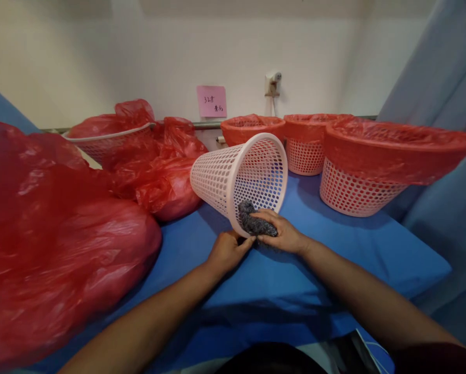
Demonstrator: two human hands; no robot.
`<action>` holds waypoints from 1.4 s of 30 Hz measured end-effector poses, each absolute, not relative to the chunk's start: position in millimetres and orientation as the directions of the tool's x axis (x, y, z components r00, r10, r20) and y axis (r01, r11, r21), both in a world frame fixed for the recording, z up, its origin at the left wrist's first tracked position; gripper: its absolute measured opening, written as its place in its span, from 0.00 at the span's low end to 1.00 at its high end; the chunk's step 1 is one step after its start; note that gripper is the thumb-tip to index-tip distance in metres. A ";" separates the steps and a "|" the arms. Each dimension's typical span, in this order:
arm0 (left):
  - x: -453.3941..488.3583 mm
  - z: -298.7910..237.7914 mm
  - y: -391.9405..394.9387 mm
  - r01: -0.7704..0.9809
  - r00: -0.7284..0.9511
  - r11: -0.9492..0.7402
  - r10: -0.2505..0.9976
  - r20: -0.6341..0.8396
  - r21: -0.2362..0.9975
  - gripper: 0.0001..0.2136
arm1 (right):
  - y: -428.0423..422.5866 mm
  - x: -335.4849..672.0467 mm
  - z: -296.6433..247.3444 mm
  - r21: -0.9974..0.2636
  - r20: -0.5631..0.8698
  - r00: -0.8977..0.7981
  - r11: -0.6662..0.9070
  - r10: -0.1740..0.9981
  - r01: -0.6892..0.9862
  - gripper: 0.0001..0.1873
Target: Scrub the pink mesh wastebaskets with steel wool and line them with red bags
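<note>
A light pink perforated plastic wastebasket [217, 176] lies tilted on its side, its mouth turned toward me and to the right. My left hand [227, 252] grips the lower edge of its rim, with the thumb pointing right and some fingers hidden under the rim. In my right hand [281, 234] is a dark grey crumpled wad [258, 222] of rough texture, held at the lower rim. Part of the wad reaches inside the mouth. What it is made of I cannot make out. The thumbs of both hands almost meet at the rim.
Several wastebaskets lined with red bags stand at the right, the nearest being a large basket [367, 192]. Full red plastic bags [61, 244] crowd the left side of the blue-covered table [295, 275]. A pink note [211, 102] and a socket [272, 84] are on the wall.
</note>
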State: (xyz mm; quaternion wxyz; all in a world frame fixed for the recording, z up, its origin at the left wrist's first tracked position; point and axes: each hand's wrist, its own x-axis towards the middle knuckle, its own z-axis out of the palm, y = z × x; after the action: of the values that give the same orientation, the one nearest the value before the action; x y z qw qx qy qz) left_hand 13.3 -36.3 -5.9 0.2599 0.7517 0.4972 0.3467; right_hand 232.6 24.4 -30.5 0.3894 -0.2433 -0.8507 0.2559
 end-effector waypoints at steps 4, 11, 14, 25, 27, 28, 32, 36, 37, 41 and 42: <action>-4.9 -4.5 -39.9 0.614 0.178 -0.388 0.916 0.359 0.687 0.12 | 32.6 249.5 -28.2 -0.521 0.425 -0.605 0.729 0.673 0.445 0.34; -16.3 1.2 -31.6 0.584 -0.046 -0.375 0.870 0.491 0.720 0.14 | 39.1 243.8 -29.5 -0.499 0.417 -0.451 0.614 0.789 0.612 0.35; -14.2 -5.0 -27.3 0.534 0.080 -0.320 0.941 0.330 0.782 0.13 | 26.1 223.5 -31.2 -0.614 0.448 -0.594 0.713 0.668 0.339 0.37; -17.1 0.4 -25.9 0.525 -0.103 -0.354 0.877 0.470 0.774 0.15 | 58.2 243.5 -18.5 -0.387 0.334 -0.475 0.578 0.814 0.718 0.30; -16.6 -4.3 -23.8 0.512 0.006 -0.331 0.924 0.382 0.792 0.12 | 51.1 230.1 -21.0 -0.480 0.341 -0.567 0.657 0.750 0.581 0.33; -16.5 -7.6 -22.5 0.504 0.075 -0.315 0.944 0.322 0.804 0.11 | 46.7 222.7 -22.3 -0.535 0.359 -0.609 0.691 0.707 0.487 0.35; -18.3 -17.0 -18.7 0.471 0.222 -0.298 0.951 0.215 0.830 0.11 | 40.2 211.3 -22.1 -0.601 0.389 -0.706 0.744 0.592 0.293 0.38; -20.8 -11.7 -20.6 0.455 0.096 -0.366 0.926 0.364 0.811 0.11 | 56.3 235.4 -12.3 -0.390 0.259 -0.634 0.680 0.728 0.621 0.32; -20.9 -9.4 -21.5 0.465 0.051 -0.381 0.913 0.406 0.799 0.11 | 60.1 241.4 -10.4 -0.318 0.244 -0.567 0.617 0.787 0.720 0.30; -18.3 -7.1 -21.4 0.473 -0.007 -0.413 0.881 0.473 0.778 0.12 | 56.7 241.4 -11.7 -0.261 0.262 -0.487 0.547 0.833 0.795 0.30; -17.5 -8.7 -20.3 0.467 0.014 -0.406 0.892 0.453 0.786 0.12 | 51.5 235.7 -13.7 -0.322 0.285 -0.528 0.599 0.800 0.733 0.31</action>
State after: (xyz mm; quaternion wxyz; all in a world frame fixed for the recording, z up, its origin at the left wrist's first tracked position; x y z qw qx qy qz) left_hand -17.5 -20.3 -8.7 0.2156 0.6785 0.5004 0.4927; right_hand 235.7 51.5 -13.7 0.2051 -0.4401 -0.8704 0.0815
